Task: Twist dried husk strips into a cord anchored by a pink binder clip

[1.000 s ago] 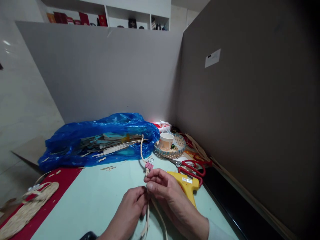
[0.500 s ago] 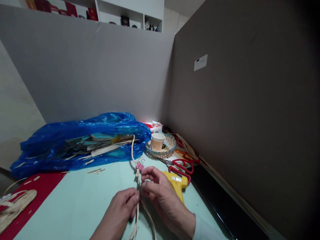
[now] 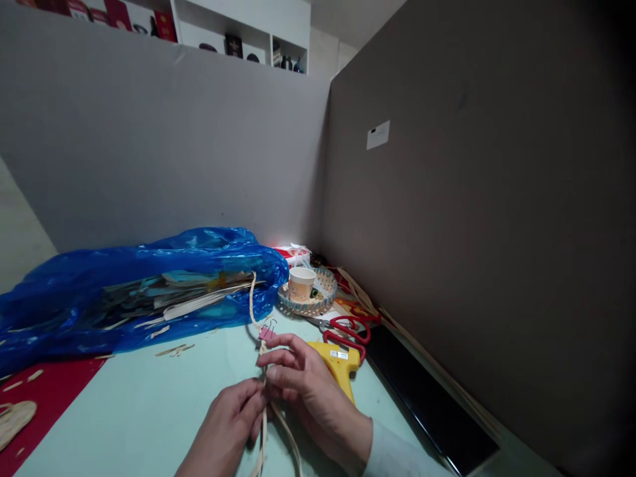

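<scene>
A pale braided cord (image 3: 252, 301) of flat plant-like strips runs from the blue bag toward me, with a pink binder clip (image 3: 267, 334) fixed across it. Below the clip the loose strips (image 3: 262, 437) hang apart toward the table's near edge. My left hand (image 3: 231, 421) is closed, its thumb and forefinger pinching the strips. On the other side my right hand (image 3: 305, 391) has curled fingers on the strips just under the clip, thumb near forefinger; the exact grip is partly hidden. Beside my right hand lies a yellow glue gun (image 3: 338, 361).
Behind lies a blue plastic bag (image 3: 193, 248) full of dry strips. A paper cup (image 3: 301, 285) stands in a woven basket (image 3: 318, 306). Red-handled scissors (image 3: 352, 328) and a black flat panel (image 3: 427, 397) lie right. Grey partitions (image 3: 199, 146) enclose the table.
The view has turned slightly right, so everything sits further left. My right hand has closed in on the strips, its fingers now over them beneath the clip. My left hand keeps its pinch.
</scene>
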The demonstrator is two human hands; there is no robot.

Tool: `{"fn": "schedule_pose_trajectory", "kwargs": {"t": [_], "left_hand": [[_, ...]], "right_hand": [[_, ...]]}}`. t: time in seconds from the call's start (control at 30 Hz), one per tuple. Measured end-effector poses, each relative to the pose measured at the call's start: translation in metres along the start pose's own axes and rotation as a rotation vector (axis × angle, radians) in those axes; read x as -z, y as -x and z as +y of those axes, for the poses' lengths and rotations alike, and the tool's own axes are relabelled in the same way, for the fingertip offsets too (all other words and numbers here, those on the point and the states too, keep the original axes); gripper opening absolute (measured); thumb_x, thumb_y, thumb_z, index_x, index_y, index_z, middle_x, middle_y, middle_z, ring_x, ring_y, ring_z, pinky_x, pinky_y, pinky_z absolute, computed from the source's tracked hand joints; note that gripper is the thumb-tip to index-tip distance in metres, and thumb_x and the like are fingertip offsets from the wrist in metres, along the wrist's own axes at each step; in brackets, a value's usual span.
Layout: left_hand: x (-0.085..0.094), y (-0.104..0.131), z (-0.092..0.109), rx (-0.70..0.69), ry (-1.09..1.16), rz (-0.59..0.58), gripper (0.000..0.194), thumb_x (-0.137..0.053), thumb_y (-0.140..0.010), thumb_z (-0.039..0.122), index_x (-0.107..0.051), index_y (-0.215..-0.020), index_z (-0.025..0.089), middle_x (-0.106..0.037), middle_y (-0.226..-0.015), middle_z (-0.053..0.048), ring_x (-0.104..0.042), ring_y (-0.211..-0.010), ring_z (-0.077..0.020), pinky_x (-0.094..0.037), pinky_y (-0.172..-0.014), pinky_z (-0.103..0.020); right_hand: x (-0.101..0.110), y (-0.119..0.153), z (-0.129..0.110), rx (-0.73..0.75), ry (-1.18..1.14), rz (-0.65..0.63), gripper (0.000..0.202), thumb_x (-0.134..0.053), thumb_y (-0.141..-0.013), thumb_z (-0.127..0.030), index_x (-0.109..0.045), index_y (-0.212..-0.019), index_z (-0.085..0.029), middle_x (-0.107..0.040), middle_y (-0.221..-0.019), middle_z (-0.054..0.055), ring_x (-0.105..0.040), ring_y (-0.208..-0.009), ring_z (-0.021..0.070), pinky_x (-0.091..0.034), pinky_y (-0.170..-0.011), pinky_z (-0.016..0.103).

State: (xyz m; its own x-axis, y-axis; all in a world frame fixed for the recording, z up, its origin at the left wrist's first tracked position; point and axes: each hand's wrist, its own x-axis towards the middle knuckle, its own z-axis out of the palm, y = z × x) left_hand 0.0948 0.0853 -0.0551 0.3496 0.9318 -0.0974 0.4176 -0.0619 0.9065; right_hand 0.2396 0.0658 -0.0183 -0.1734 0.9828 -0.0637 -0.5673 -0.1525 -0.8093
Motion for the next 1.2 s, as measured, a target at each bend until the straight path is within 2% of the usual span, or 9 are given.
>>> {"fn": "schedule_pose_trajectory", "kwargs": {"t": [0.13, 0.27, 0.37, 0.5, 0.67, 0.93, 1.2], "left_hand": [[0.001, -0.002, -0.006, -0.007, -0.002, -0.018, 0.035, -0.045, -0.081, 0.050, -0.048, -0.061, 0.022, -0.042, -0.046, 0.007, -0.041, -0.051, -0.0152, -0.032, -0.056, -0.027], [0.000, -0.002, -0.004, -0.024, 0.032, -0.011, 0.037, -0.046, -0.081, 0.051, -0.042, -0.058, 0.023, -0.040, -0.047, 0.008, -0.036, -0.049, -0.0134, -0.029, -0.053, -0.026], [-0.001, 0.000, 0.000, -0.015, 0.038, 0.003, 0.039, -0.049, -0.078, 0.055, -0.040, -0.056, 0.024, -0.038, -0.045, 0.008, -0.034, -0.049, -0.0129, -0.028, -0.052, -0.026], [-0.001, 0.001, 0.003, 0.017, 0.036, 0.001, 0.042, -0.051, -0.075, 0.061, -0.047, -0.059, 0.022, -0.037, -0.045, 0.008, -0.033, -0.048, -0.0129, -0.027, -0.052, -0.025], [0.000, 0.000, 0.005, 0.002, 0.028, 0.015, 0.044, -0.051, -0.075, 0.062, -0.047, -0.057, 0.022, -0.038, -0.044, 0.008, -0.036, -0.049, -0.0137, -0.028, -0.053, -0.026], [0.000, 0.000, 0.004, -0.005, 0.029, 0.020, 0.040, -0.051, -0.077, 0.055, -0.044, -0.055, 0.023, -0.039, -0.045, 0.008, -0.035, -0.048, -0.0133, -0.027, -0.050, -0.025], [0.000, 0.004, 0.010, 0.018, 0.024, 0.030, 0.042, -0.053, -0.075, 0.059, -0.045, -0.055, 0.023, -0.038, -0.043, 0.008, -0.037, -0.048, -0.0134, -0.027, -0.052, -0.026]], "right_hand": [[0.001, -0.002, 0.003, 0.002, -0.027, 0.004, 0.044, -0.075, -0.058, -0.015, -0.055, -0.097, -0.013, -0.061, -0.079, 0.001, -0.046, -0.061, 0.0079, -0.029, -0.058, 0.023], [0.001, -0.003, 0.006, 0.014, -0.058, 0.004, 0.040, -0.074, -0.059, -0.015, -0.054, -0.094, -0.014, -0.053, -0.068, -0.004, -0.042, -0.057, 0.0071, -0.026, -0.056, 0.023], [0.002, -0.003, 0.006, 0.012, -0.048, 0.012, 0.041, -0.074, -0.058, -0.014, -0.054, -0.093, -0.013, -0.052, -0.067, -0.004, -0.041, -0.057, 0.0073, -0.024, -0.056, 0.023], [0.001, -0.001, 0.003, -0.002, -0.060, -0.006, 0.042, -0.073, -0.057, -0.013, -0.053, -0.094, -0.014, -0.051, -0.067, -0.005, -0.040, -0.055, 0.0070, -0.023, -0.055, 0.023], [0.000, 0.000, 0.002, -0.014, -0.063, -0.006, 0.043, -0.075, -0.056, -0.013, -0.053, -0.094, -0.014, -0.051, -0.066, -0.005, -0.040, -0.056, 0.0073, -0.024, -0.056, 0.023], [0.001, -0.003, 0.007, 0.024, -0.061, -0.007, 0.030, -0.078, -0.056, -0.018, -0.051, -0.069, -0.017, -0.050, -0.060, -0.004, -0.043, -0.056, 0.0096, -0.029, -0.057, 0.024], [0.001, -0.003, 0.006, 0.015, -0.034, -0.011, 0.027, -0.076, -0.057, -0.019, -0.051, -0.067, -0.016, -0.049, -0.061, -0.003, -0.043, -0.056, 0.0099, -0.028, -0.056, 0.024]]}}
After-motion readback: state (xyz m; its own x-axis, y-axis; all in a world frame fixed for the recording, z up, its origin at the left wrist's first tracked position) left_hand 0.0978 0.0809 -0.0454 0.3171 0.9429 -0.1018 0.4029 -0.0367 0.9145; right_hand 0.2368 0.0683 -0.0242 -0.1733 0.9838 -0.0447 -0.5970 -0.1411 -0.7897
